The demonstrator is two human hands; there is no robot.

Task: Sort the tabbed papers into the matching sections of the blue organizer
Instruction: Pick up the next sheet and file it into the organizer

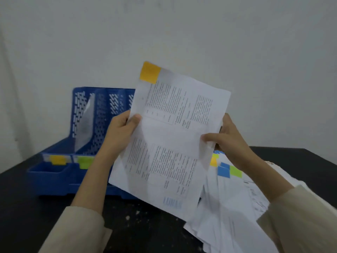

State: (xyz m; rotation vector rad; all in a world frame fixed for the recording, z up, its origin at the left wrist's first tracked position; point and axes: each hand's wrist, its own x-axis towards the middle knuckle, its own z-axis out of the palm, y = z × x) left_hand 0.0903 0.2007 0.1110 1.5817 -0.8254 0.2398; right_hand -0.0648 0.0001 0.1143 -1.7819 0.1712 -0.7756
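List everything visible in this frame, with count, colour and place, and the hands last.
held sheet: one, white with printed text, orange tab at its top corner, raised over the table centre
organizer: one, blue, back left on the table; one sheet stands in its leftmost section
labels: two visible, yellow and green, on the organizer's front
paper pile: one, white with blue, green and yellow tabs, right
table: one, black
sleeves: two, beige
hands: left and right each grip a side of the held sheet
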